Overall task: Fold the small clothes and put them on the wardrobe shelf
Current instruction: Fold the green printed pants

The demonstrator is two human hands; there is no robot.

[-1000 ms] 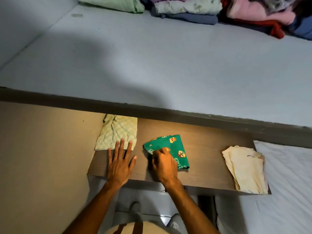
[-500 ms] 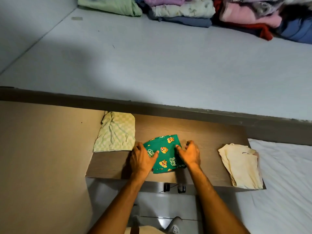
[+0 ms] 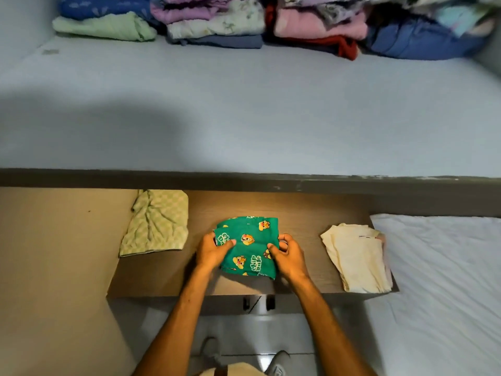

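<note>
Both hands (image 3: 249, 253) now lifting green cloth (image 3: 249, 246), shelf nearer

Bare shelf (image 3: 244, 118) lies open at twelve o'clock. Folded stacks (image 3: 217, 25) block its far edge, apparently touching the back wall.

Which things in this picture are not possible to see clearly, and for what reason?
- Head view: fingers of the left hand and right hand, curled under the green cartoon-print folded cloth.
- Head view: pile of coloured folded clothes at the back of the pale shelf, cut by the top edge and blurred.
- Head view: pieces inside the cream folded stack; the top layer covers them.
</note>
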